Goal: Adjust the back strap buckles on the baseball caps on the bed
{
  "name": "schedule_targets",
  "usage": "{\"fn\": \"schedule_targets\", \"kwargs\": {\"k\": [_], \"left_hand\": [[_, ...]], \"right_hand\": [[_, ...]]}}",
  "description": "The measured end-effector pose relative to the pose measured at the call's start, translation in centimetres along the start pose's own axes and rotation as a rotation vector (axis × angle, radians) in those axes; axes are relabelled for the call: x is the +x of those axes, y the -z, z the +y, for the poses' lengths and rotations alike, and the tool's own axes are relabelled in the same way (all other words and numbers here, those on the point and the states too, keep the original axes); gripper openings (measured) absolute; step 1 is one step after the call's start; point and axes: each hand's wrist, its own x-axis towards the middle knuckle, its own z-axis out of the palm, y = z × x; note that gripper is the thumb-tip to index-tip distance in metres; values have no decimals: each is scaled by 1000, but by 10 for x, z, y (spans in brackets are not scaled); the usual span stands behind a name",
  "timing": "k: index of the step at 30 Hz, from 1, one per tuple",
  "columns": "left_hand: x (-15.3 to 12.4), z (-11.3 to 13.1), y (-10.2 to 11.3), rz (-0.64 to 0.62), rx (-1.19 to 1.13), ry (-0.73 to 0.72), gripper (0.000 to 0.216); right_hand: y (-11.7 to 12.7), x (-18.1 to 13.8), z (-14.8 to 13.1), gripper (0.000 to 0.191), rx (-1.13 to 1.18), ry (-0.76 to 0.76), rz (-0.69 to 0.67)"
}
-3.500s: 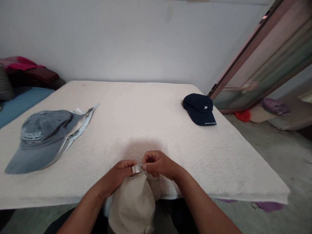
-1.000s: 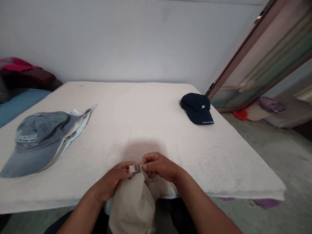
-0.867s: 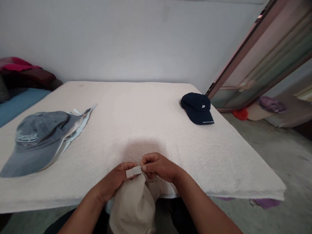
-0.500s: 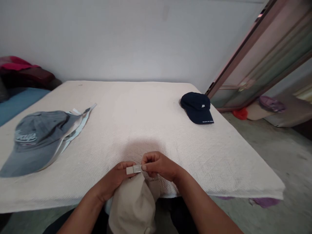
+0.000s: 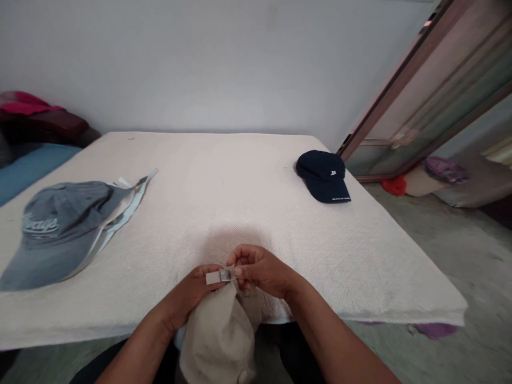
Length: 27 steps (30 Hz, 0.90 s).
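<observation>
A beige cap (image 5: 218, 338) hangs at the table's front edge, below both hands. Its back strap (image 5: 213, 278) runs through a small metal buckle (image 5: 225, 274). My left hand (image 5: 200, 290) is closed on the strap side of the cap, the thumb lying near the buckle. At the buckle's right side, my right hand (image 5: 258, 271) pinches the strap between thumb and forefinger, its other fingers curled. The strap part inside that pinch is mostly hidden.
A grey cap (image 5: 66, 224) with white lettering lies on the left of the cloth-covered table (image 5: 216, 176). Toward the back right sits a navy cap (image 5: 322, 173). A plain wall (image 5: 200, 64) stands behind, and folded fabric (image 5: 32, 104) is piled at far left.
My right hand has shifted slightly left and up, its forefinger now over the strap by the buckle. My left hand and the beige cap stay nearly still.
</observation>
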Motion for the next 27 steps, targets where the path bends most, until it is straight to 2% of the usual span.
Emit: {"fn": "schedule_targets", "kwargs": {"k": [2,7,12,14,18,20,27], "left_hand": [[-1,0,0,17,-10,5,25],[-1,-2,2,-122,-87,-61,18],[0,-2,2,-175,-124,-69,19],[0,-2,2,-162,-127,-67,22],[0,-2,2,-50,-82,-8,31],[-1,-2,1,-49,-65,-8,31],[-5,4,-3,-210,-69,-85,16]], "right_hand": [[0,1,0,28,-2,14,-32],[1,0,0,28,-15,-27,-48],[0,-2,1,23,6,-9,-30],[0,-1,2,21,4,22,-18],[-1,2,4,22,-62,52,-34],[-1,2,4,23,-87,45,-34],[-2,-7,-3,25,-143,-8,-14]]}}
